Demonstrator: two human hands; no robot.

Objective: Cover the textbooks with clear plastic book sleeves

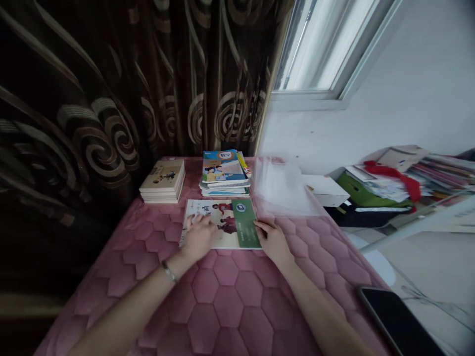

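A paperback textbook [245, 230] lies flat on the pink quilted cover, its front showing figures in red and a green band on the right. My left hand [200, 236] rests on the left part of its cover, fingers spread and slightly bent. At the book's right edge, my right hand [272, 242] holds the edge with fingers and thumb close together. Just behind the book is a stack of books [224, 170] topped by a blue mathematics book. A pile of clear plastic sheets [284, 190] lies to the right of that stack.
A neat pile of beige books [162, 180] stands at the back left. On the right are a white box [326, 189], a green bag [365, 190] with papers, and a dark phone [399, 321] near the front. A patterned curtain [166, 74] hangs behind.
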